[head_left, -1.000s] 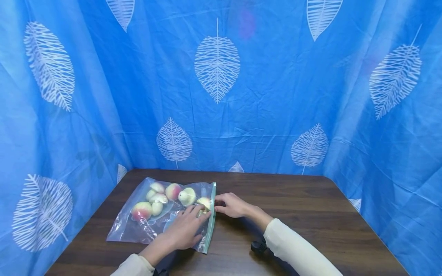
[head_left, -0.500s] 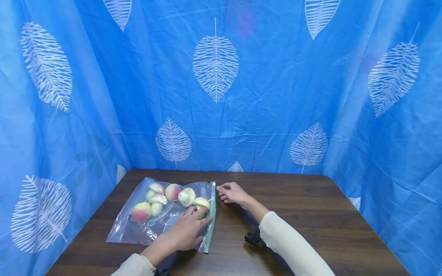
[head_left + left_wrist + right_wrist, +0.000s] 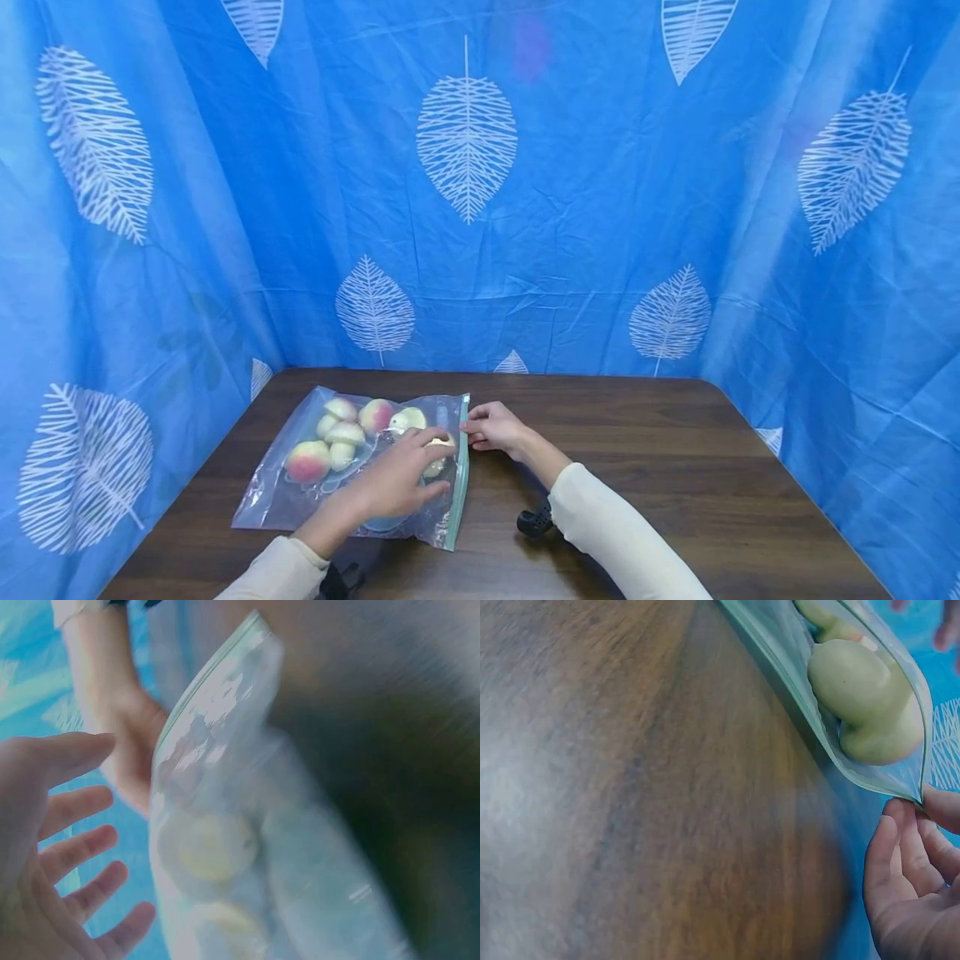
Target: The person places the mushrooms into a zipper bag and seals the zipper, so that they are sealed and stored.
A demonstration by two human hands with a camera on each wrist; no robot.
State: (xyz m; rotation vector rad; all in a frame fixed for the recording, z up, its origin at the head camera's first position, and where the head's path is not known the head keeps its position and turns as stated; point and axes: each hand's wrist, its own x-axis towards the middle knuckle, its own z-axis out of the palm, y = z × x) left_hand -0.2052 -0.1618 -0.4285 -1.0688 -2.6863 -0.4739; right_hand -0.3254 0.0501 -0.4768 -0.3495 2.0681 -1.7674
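A clear zip bag (image 3: pixel 262 500) lies on the table, its green zip edge (image 3: pixel 459 500) facing right. Inside are peaches (image 3: pixel 308 462) with pink blush and pale mushroom-shaped pieces (image 3: pixel 342 442). My right hand (image 3: pixel 497 429) pinches the zip edge near its far end; in the right wrist view, thumb and fingertips meet at the bag's corner, and the two zip strips (image 3: pixel 799 697) stand apart beyond it. My left hand (image 3: pixel 397 479) hovers over the bag's right part, fingers spread, hiding some contents. The left wrist view shows that hand (image 3: pixel 37 862) holding nothing.
The brown wooden table (image 3: pixel 637 467) extends to the right of the bag. Blue curtains (image 3: pixel 562 208) with white leaf prints surround its back and sides. A black wrist device (image 3: pixel 535 521) sits under the right forearm.
My right hand moved away from the zip edge toward its far end, then came back onto the edge. My left hand has lifted off the bag. The bag barely shifted.
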